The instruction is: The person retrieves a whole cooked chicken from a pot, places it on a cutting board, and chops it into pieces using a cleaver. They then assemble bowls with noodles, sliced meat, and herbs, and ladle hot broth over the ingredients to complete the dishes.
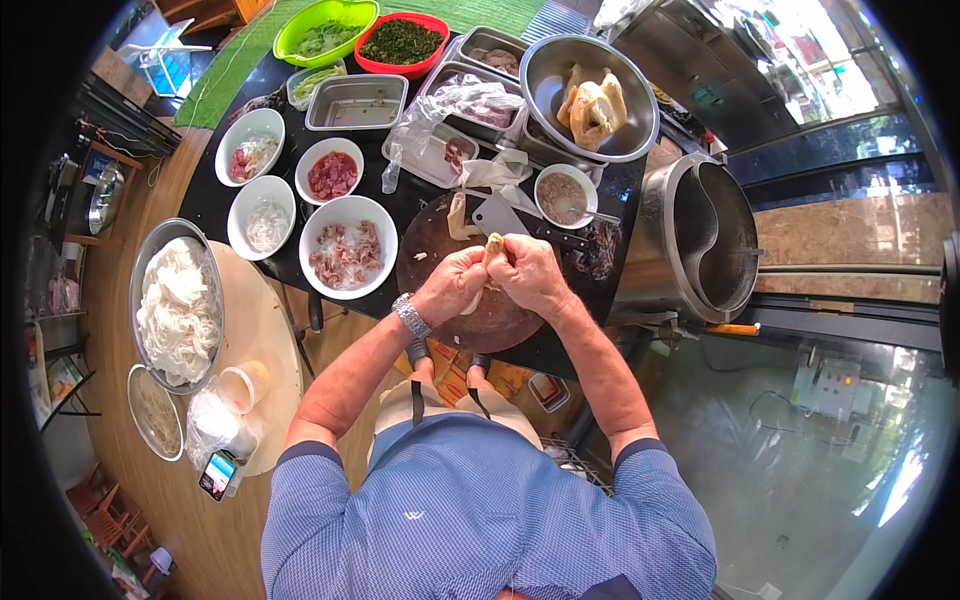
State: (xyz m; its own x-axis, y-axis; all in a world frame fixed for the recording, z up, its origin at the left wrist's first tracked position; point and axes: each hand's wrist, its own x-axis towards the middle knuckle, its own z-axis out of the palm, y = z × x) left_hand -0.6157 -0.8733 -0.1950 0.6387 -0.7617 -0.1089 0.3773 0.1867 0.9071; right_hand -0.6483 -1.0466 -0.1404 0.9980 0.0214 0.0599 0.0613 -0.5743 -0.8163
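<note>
My left hand and my right hand meet over a round chopping board, both gripping one piece of cooked chicken between the fingers. Part of that piece hangs below them, partly hidden. Just beyond, another pale chicken piece lies on the board. A cleaver rests at the board's far right edge, its black riveted handle pointing right. A white bowl of minced meat with a spoon stands beyond the handle. Further back, a steel bowl holds more chicken.
White bowls of sliced meat and noodles stand left of the board. Behind are steel trays, plastic film and a red basin of chopped greens. A large divided steel pot stands right; a basin of white noodles sits left.
</note>
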